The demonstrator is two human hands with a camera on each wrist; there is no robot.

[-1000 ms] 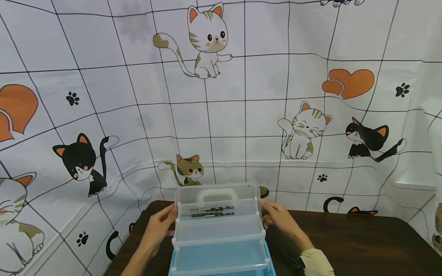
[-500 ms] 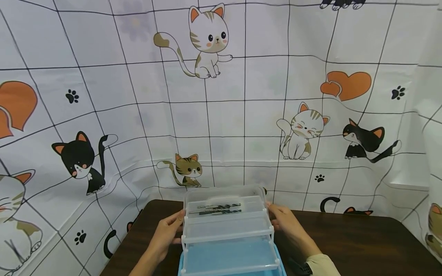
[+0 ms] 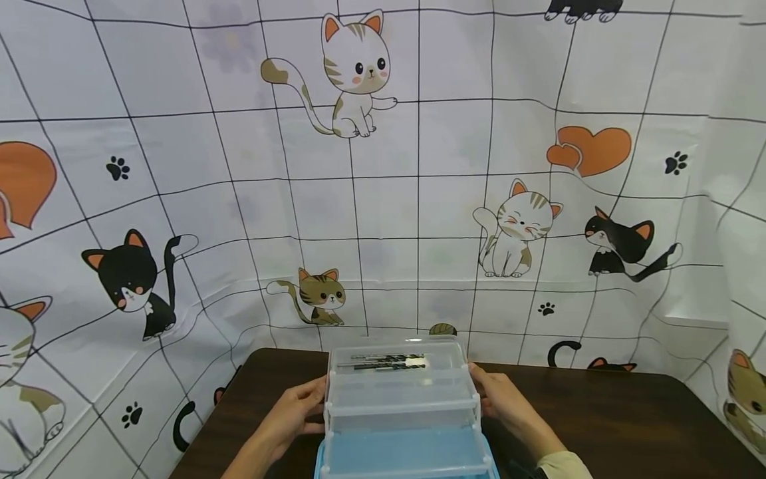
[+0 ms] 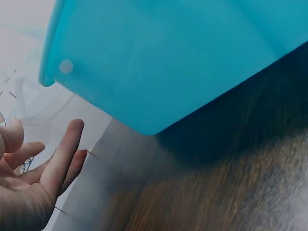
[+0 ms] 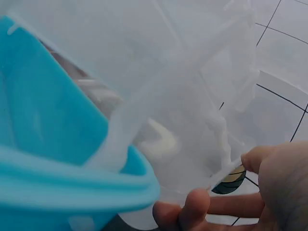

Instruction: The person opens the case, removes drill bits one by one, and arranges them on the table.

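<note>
A blue toolbox [image 4: 144,57] stands on the table with its translucent lid [image 3: 443,349] raised at the far side. Fold-out trays step up from the box: an upper tray [image 3: 401,396] and a lower one [image 3: 407,449], both translucent. Several dark drill bits [image 3: 389,362] lie at the top tier. My left hand [image 3: 296,409] holds the lid's left edge, fingers curled. At the opposite edge, my right hand [image 3: 509,402] pinches the lid between thumb and fingers, as the right wrist view shows. The lid's handle is out of sight in the head view.
The dark wooden table [image 3: 598,419] extends to both sides of the box. Close behind it hangs a white cloth [image 3: 383,266] printed with cats, hearts and grid lines.
The lid has tipped and its top edge sits lower, with the handle gone from view. Box and both hands have shifted slightly right. Both hands keep their hold on the lid.
</note>
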